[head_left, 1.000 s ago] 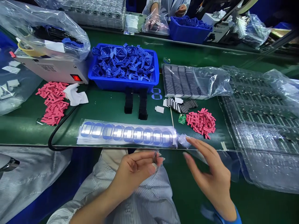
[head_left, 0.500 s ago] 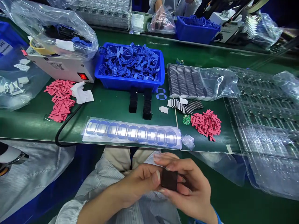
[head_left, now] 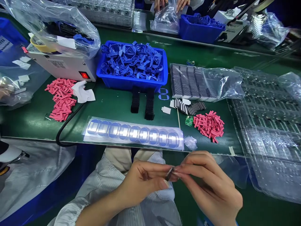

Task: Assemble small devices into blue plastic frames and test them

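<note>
Below the table's front edge, over my lap, my left hand (head_left: 141, 185) and my right hand (head_left: 209, 185) meet, both pinching one small thin dark square piece (head_left: 169, 173), seen edge-on. Just beyond the hands a clear film strip (head_left: 134, 134) with several blue oval frames lies along the table's front edge. Two short black stacks (head_left: 143, 102) stand behind it, in front of a blue bin (head_left: 131, 82) heaped with blue plastic frames.
Pink strips lie in piles at the left (head_left: 60, 99) and right (head_left: 209, 124). A white device with a red switch (head_left: 63, 67) stands at the back left under a plastic bag. A bagged tray of dark pieces (head_left: 195, 83) and clear blister trays (head_left: 268, 125) fill the right. Another person's hands (head_left: 169, 4) work across the table.
A second ago my right hand was apart and open beside the left. It came in to the dark piece, which showed its flat face half a second ago and is now turned edge-on.
</note>
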